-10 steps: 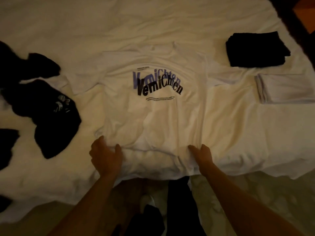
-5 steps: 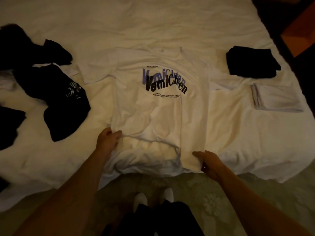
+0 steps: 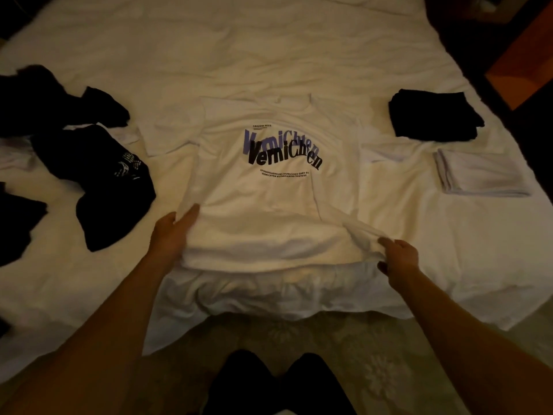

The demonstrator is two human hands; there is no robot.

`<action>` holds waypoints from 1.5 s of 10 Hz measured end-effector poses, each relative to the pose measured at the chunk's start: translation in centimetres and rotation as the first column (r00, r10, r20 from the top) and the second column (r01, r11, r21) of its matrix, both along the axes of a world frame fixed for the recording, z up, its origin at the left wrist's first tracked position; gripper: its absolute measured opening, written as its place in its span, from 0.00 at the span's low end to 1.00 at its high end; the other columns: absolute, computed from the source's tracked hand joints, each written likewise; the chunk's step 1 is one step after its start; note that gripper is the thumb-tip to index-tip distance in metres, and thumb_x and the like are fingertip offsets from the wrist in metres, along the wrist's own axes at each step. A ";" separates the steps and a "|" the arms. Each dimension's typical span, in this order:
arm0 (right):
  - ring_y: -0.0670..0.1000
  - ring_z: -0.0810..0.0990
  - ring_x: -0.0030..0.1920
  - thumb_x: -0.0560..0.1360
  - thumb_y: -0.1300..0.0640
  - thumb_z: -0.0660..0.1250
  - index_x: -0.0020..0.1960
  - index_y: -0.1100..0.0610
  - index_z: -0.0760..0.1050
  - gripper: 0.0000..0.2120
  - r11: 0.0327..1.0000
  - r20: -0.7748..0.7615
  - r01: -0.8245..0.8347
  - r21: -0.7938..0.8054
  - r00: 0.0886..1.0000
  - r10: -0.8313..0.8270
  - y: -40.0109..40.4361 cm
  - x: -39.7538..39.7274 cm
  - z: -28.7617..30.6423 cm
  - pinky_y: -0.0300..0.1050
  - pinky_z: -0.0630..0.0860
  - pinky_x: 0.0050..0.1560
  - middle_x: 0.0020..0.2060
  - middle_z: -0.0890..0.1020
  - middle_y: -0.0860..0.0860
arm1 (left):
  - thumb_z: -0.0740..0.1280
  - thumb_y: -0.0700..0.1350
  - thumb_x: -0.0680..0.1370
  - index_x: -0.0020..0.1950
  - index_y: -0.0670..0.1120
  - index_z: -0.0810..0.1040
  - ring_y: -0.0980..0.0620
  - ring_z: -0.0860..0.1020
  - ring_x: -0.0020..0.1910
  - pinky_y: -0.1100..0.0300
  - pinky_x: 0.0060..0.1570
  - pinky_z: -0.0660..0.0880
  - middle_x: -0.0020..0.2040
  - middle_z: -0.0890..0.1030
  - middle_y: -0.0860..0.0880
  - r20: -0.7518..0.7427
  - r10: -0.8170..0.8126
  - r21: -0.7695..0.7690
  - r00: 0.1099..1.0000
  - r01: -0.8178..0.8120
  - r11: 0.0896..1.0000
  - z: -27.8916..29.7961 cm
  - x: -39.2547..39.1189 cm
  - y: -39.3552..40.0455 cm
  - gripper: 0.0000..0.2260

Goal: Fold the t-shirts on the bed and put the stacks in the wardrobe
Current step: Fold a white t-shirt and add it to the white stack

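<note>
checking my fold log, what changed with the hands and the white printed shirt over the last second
Both hands were at the hem of the white printed t-shirt. The left hand has moved up its left edge and grips it; the right hand has moved outward and pinches the bottom right corner, lifting it. The folded black stack, folded white stack and unfolded black shirts stayed put.

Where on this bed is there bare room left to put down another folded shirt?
Bare sheet lies beyond the white printed t-shirt toward the far edge of the bed, and nearer than the folded white stack at the right. The left is crowded with loose black shirts; the folded black stack fills the far right.
</note>
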State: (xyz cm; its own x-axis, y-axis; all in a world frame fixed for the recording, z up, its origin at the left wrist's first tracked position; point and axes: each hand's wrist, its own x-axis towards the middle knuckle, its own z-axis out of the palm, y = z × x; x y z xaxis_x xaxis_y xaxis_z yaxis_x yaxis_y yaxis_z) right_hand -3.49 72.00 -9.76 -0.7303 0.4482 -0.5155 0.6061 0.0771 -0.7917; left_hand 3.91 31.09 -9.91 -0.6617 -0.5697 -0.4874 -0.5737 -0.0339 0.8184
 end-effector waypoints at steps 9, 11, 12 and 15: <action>0.53 0.80 0.56 0.72 0.56 0.72 0.64 0.51 0.76 0.21 0.806 -0.421 -0.589 -0.049 0.744 0.518 6.3 6.4 -6.2 0.48 0.80 0.51 0.58 0.79 0.50 | 0.68 0.34 0.78 0.71 0.55 0.69 0.49 0.80 0.49 0.54 0.53 0.77 0.49 0.78 0.45 -0.403 -0.248 -0.005 0.881 0.269 0.963 -4.4 11.3 0.7 0.26; 0.54 0.78 0.50 0.74 0.65 0.70 0.67 0.55 0.74 0.22 0.621 -0.168 -0.566 0.542 0.651 0.740 6.0 6.8 -8.1 0.50 0.77 0.54 0.57 0.77 0.56 | 0.70 0.35 0.76 0.60 0.53 0.79 0.46 0.79 0.44 0.48 0.52 0.79 0.44 0.80 0.45 -0.214 -0.342 -0.441 0.915 0.222 0.869 -6.6 12.0 1.7 0.17; 0.54 0.81 0.44 0.77 0.65 0.66 0.64 0.57 0.76 0.16 0.689 -0.253 -0.508 0.518 0.678 0.690 5.9 7.2 -8.0 0.45 0.79 0.46 0.54 0.78 0.56 | 0.70 0.37 0.76 0.46 0.52 0.82 0.45 0.81 0.46 0.47 0.52 0.80 0.44 0.83 0.47 -0.308 -0.169 -0.439 0.936 0.017 0.898 -7.0 12.3 2.0 0.09; 0.48 0.78 0.50 0.80 0.65 0.62 0.61 0.58 0.76 0.11 0.823 -0.456 -0.505 -0.260 0.815 0.356 7.6 7.5 -5.0 0.34 0.80 0.41 0.52 0.78 0.51 | 0.69 0.41 0.77 0.62 0.39 0.75 0.49 0.77 0.43 0.57 0.41 0.78 0.53 0.77 0.41 -0.438 0.247 -0.081 0.864 -0.312 0.947 -5.7 10.4 1.6 0.15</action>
